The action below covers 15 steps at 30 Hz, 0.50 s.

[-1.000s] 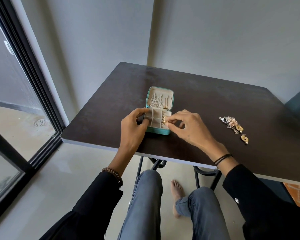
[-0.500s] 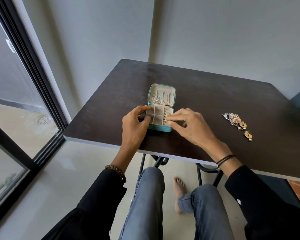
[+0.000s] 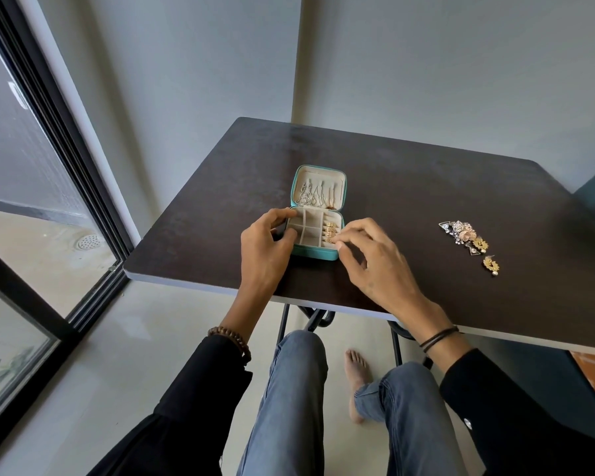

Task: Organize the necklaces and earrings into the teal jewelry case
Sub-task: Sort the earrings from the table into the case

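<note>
Now, left hand [image 3: 265,249]: grips teal jewelry case [image 3: 315,253], left side.
Right hand [image 3: 368,259]: pinches gold earring [image 3: 329,238] inside case.
Tabletop [image 3: 426,187]: loose earrings [image 3: 471,238], right.

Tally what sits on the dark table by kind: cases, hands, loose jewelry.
Teal jewelry case: 1
Hands: 2 (left hand, right hand)
Heap of loose earrings: 1
Lone gold earring: 1
Total: 5
</note>
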Tool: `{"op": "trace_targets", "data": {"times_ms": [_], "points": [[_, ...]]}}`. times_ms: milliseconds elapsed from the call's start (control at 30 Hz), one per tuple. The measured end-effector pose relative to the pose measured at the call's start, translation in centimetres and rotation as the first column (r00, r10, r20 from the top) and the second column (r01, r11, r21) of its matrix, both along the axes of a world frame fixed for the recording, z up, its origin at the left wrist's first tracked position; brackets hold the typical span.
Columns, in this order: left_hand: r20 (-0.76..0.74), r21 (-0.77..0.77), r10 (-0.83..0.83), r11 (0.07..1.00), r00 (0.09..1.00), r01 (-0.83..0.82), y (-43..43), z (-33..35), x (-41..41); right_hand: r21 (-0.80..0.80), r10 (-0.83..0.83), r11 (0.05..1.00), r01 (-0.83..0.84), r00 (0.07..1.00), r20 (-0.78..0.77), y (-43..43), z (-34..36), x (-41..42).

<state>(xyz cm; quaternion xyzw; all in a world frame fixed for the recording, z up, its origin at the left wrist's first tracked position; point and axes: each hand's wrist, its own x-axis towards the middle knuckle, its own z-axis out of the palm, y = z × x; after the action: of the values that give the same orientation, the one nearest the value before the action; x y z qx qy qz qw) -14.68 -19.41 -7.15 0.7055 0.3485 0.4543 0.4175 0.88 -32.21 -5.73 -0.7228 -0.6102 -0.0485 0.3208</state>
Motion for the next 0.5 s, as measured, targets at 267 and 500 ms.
{"op": "trace_targets", "data": {"times_ms": [267, 500], "points": [[-0.013, 0.043, 0.038, 0.998, 0.999, -0.037, -0.3, -0.1, -0.2, -0.015, 0.019, 1.000, -0.020, 0.999, -0.050, -0.9, 0.7, -0.2], [-0.159, 0.272, 0.097, 0.961, 0.982, -0.050, -1.3, 0.5, 0.6, -0.029, 0.016, 0.999, -0.017, 0.998, -0.065, -0.6, 1.2, 0.2]]}}
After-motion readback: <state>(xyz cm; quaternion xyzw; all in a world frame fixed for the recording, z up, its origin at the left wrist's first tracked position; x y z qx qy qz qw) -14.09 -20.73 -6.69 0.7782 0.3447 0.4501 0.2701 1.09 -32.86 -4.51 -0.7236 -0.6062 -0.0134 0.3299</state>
